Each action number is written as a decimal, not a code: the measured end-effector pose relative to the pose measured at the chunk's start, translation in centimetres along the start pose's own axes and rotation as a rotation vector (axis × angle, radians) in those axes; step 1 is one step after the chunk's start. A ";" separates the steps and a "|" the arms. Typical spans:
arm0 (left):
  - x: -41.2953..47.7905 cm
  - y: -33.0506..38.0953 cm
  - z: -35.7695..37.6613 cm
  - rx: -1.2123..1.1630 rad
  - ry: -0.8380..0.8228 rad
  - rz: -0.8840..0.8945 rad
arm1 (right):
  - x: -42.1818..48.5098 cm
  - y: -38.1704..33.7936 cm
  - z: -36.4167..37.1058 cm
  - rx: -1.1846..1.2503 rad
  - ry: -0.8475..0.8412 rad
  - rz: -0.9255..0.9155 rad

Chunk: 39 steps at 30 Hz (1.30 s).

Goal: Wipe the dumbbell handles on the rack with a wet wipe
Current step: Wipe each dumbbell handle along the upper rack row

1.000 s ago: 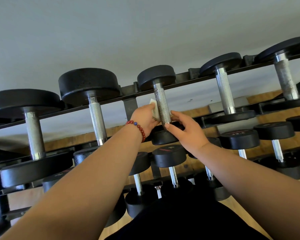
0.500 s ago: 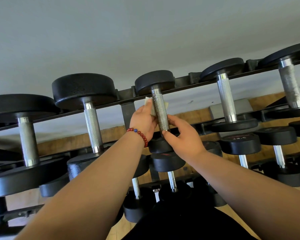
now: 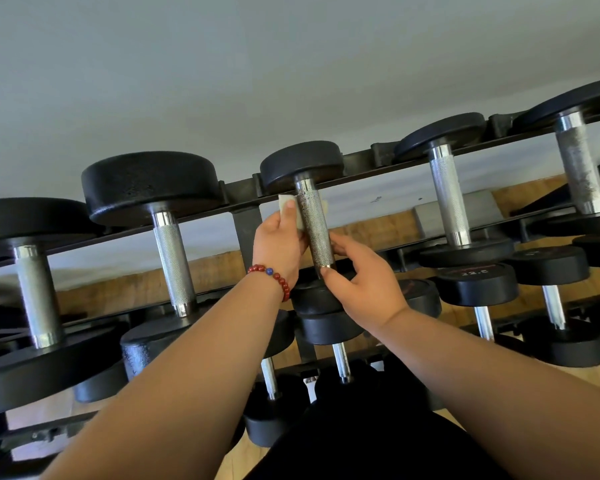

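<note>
- Slid the wet wipe (image 3: 283,199) up the knurled dumbbell handle (image 3: 314,226) over the last second, from about mid-length to just under the far weight head (image 3: 300,164).
- Gripping the wipe with the left hand (image 3: 278,244), one fingertip pressed flat on it. Wipe held against the left flank of the handle, with a pale corner peeping out past the right side.
- Pinching the near end of the same handle with the right hand (image 3: 364,282): thumb at the polished collar, fingers curled against the right side. No wipe in that hand, so probably only steadying the dumbbell.
- Kept the right hand at the near end throughout, and worked on the same dumbbell all the while.
- Dumbbell lying on the top tier of the rack (image 3: 361,160), third from the left of the five in view.
- Reads as one stroke almost run out at the far end, so this handle is probably close to finished. Cannot tell whether the hidden back of the handle has been covered.
- Likely still to come: the handle to the left (image 3: 172,261) and the handle to the right (image 3: 449,199), plus the lower tiers. Cannot tell which of them have been wiped already.
- Worth minding: the knurling could snag or tear a thin wipe.
</note>
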<state>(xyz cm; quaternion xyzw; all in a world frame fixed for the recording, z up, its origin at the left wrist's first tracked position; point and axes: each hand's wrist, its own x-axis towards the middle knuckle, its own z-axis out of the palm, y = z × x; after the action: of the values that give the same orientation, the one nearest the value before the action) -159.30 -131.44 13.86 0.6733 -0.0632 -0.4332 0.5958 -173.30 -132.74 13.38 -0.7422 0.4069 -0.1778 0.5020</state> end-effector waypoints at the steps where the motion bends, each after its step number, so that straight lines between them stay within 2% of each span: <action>1: -0.1 -0.2 -0.3 0.001 -0.028 -0.018 | 0.0 0.1 0.0 0.001 0.002 -0.002; 7: 1.0 1.5 0.7 -0.124 0.051 0.015 | 0.1 -0.1 0.1 -0.014 0.001 0.004; 13: -0.4 -0.1 -0.1 0.054 -0.039 0.000 | 0.0 -0.2 -0.1 -0.011 0.005 0.007; 18: 0.8 1.7 0.6 -0.089 0.059 0.027 | 0.0 -0.2 -0.2 -0.016 0.006 -0.009; 24: -0.3 0.3 0.0 0.091 -0.043 -0.021 | 0.0 -0.2 -0.1 -0.027 0.016 -0.028; 29: 0.6 1.8 1.1 -0.037 0.088 0.025 | 0.0 0.0 -0.1 -0.025 0.017 -0.024; 33: -0.4 0.5 0.4 0.034 -0.013 0.008 | 0.0 0.0 0.0 -0.033 0.022 -0.027; 37: 0.8 1.6 0.9 -0.080 0.066 0.019 | 0.0 0.0 -0.1 -0.046 0.007 -0.012; 39: 0.8 1.3 1.1 -0.051 0.077 0.030 | 0.1 0.0 -0.2 -0.049 0.001 -0.012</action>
<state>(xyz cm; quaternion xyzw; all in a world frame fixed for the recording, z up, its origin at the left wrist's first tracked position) -158.95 -133.10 14.70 0.6730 -0.0391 -0.3996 0.6212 -173.39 -132.92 13.45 -0.7566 0.4069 -0.1713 0.4823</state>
